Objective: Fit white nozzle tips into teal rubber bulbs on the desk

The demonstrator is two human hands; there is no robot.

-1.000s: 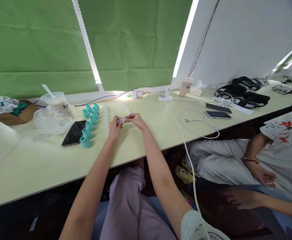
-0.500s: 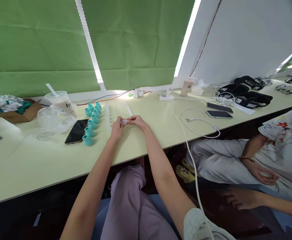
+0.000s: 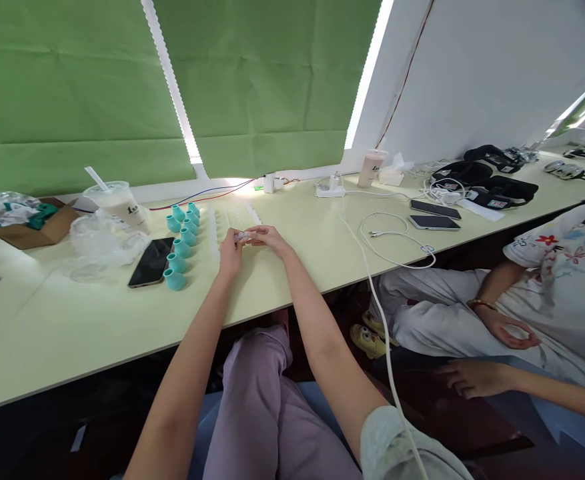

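Note:
Both my hands meet over the table and pinch a small clear, whitish plastic piece (image 3: 243, 236), too small to name for certain. My left hand (image 3: 231, 252) has its fingers closed on the left end. From the other side, my right hand (image 3: 269, 239) grips it between thumb and fingers. Just behind them lie white translucent strips (image 3: 213, 230), partly hidden by my hands. Two rows of turquoise bulb-shaped pieces (image 3: 183, 247) stand to the left of my left hand.
A black phone (image 3: 151, 262), a crumpled plastic bag (image 3: 103, 241), a drink cup (image 3: 118, 205) and a cardboard box (image 3: 45, 233) are on the left. Rightward are a power strip (image 3: 330, 190), a white cable (image 3: 372, 273), phones (image 3: 434, 223) and black headsets (image 3: 502, 193). Another person (image 3: 502, 320) sits on the right.
The view has shifted slightly. My hands stay together on the clear piece, which now shows a little more between my fingers. The seated person's hands have moved slightly.

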